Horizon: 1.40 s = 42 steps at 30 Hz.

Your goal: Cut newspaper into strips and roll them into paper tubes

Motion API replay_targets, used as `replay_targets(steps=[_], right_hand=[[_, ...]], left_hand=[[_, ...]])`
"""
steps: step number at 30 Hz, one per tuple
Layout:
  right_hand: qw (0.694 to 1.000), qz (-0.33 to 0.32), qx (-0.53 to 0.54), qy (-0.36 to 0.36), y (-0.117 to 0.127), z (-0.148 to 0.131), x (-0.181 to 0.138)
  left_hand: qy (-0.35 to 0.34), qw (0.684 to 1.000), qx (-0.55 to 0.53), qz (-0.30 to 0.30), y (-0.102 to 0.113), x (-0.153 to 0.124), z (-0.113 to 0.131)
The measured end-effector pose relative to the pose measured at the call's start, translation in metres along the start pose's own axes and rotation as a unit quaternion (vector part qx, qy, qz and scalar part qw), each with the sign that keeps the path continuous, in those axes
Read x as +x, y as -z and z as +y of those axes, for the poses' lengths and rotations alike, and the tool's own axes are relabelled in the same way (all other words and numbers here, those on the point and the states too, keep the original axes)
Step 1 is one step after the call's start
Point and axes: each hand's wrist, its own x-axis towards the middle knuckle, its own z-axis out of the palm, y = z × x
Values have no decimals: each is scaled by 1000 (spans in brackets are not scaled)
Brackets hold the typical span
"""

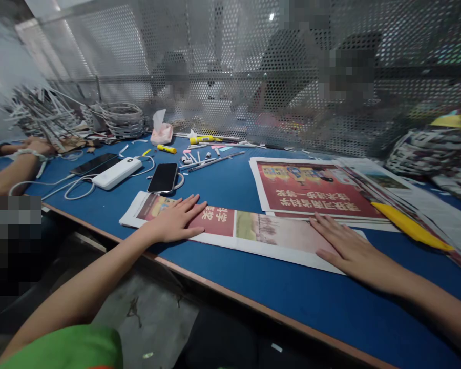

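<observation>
A long folded newspaper strip [249,230] lies across the blue table [299,292] near its front edge. My left hand [179,220] lies flat on the strip's left part, fingers stretched out and slightly apart. My right hand [348,246] rests flat on the strip's right end, fingers extended. Neither hand grips anything. Just behind the strip sits a stack of newspaper sheets [311,189] with a red printed page on top.
A yellow blade-like tool [409,225] lies on the stack's right side. A black phone [163,178], a white power bank [117,172] with cables, glue sticks [166,148] and paper rolls are at the left. Another person's arms [11,169] rest at far left. A perforated metal screen [253,72] closes the back.
</observation>
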Motion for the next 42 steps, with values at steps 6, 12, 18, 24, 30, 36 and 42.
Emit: replay_targets(steps=[6,12,18,24,30,36,42], right_hand=[[996,61,46,-45,7,8,1],[994,71,64,-61,21,13,1],[983,126,94,-100,29,10,-1],[978,174,44,-110,32,22,-4],[983,75,129,-106,44,29,-12],[950,-25,303,-69,54,26,-20],[909,126,368,-149,43,33,-20]], left_hand=[[49,996,4,79,-3,-2,2],[24,995,52,86,19,5,6],[90,990,96,50,30,6,11],[206,969,135,38,32,0,-25],[337,922,163,102,40,-12,-61],[376,855,136,331,65,-2,-66],[291,780,88,547,92,37,-49]])
